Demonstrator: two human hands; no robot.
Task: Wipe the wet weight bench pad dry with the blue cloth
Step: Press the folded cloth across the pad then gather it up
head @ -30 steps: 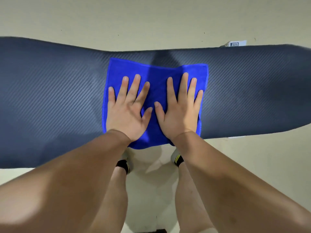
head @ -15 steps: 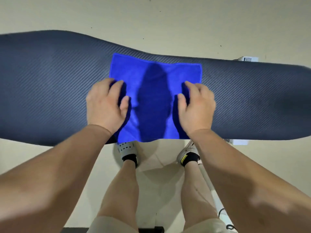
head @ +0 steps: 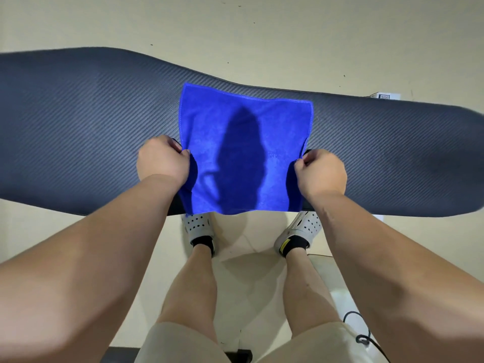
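The dark weight bench pad (head: pixel 86 132), with a woven carbon-like texture, runs across the view from left to right. The blue cloth (head: pixel 243 153) lies spread flat on its middle, its near edge hanging just over the pad's front edge. My left hand (head: pixel 163 161) pinches the cloth's left edge with closed fingers. My right hand (head: pixel 320 171) grips the right edge in the same way. A dark shadow falls down the cloth's centre. No water is visible on the pad.
Beige floor (head: pixel 262 27) surrounds the bench. My legs and grey perforated shoes (head: pixel 199 226) stand below the pad's front edge. A small white label (head: pixel 385 96) shows behind the pad at the right. A black cable (head: pixel 364 336) lies at the lower right.
My hands went from flat and side by side on the cloth to apart, each closing on a side edge. The view shifted, so the bench sits higher and tilted.
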